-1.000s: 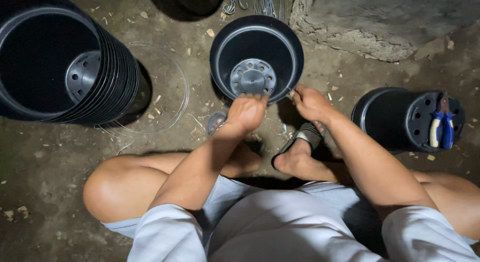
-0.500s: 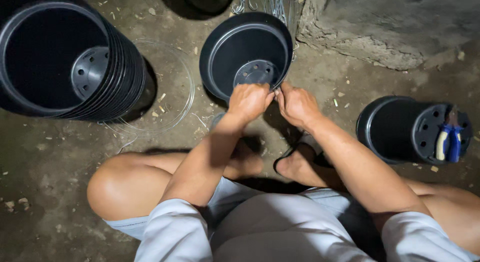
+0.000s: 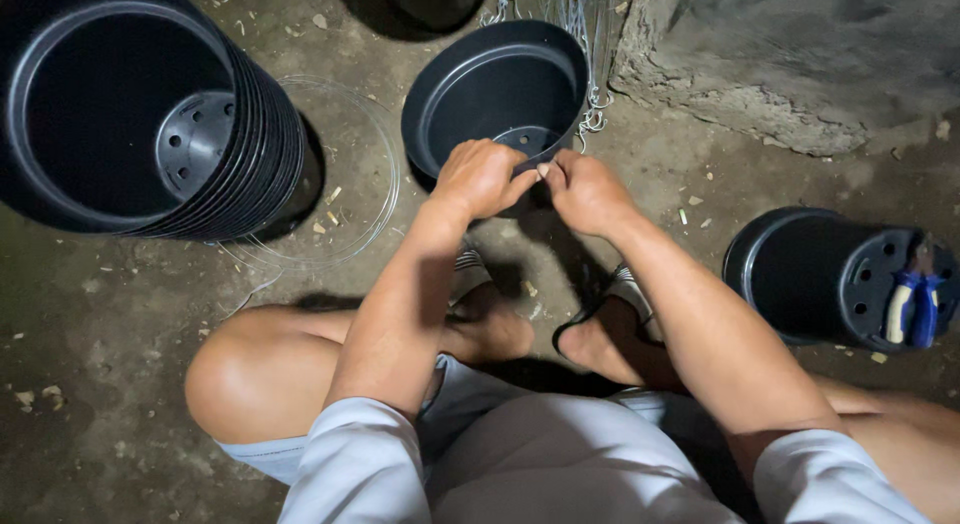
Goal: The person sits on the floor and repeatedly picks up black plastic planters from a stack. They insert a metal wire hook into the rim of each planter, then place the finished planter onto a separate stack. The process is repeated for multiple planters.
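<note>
A black plastic pot (image 3: 480,84) lies tilted on the floor, its mouth facing me, with drain holes in its base. My left hand (image 3: 478,177) and my right hand (image 3: 585,189) meet at the pot's near rim, fingers curled and pinched together on the rim. What the fingertips pinch is too small to make out. Thin metal wire hangers (image 3: 590,109) dangle against the pot's right side. I am squatting, with my knees and sandalled feet below the hands.
A tall stack of black pots (image 3: 130,114) lies on its side at the left, over clear plastic rings (image 3: 370,184). An upturned black pot (image 3: 820,274) at the right carries blue-handled pliers (image 3: 912,309). A rough concrete block (image 3: 800,64) stands at the back right.
Both hands have come together at the pot's near rim. The pot has tipped further, so its base shows less, and the view has shifted so the pot sits higher.
</note>
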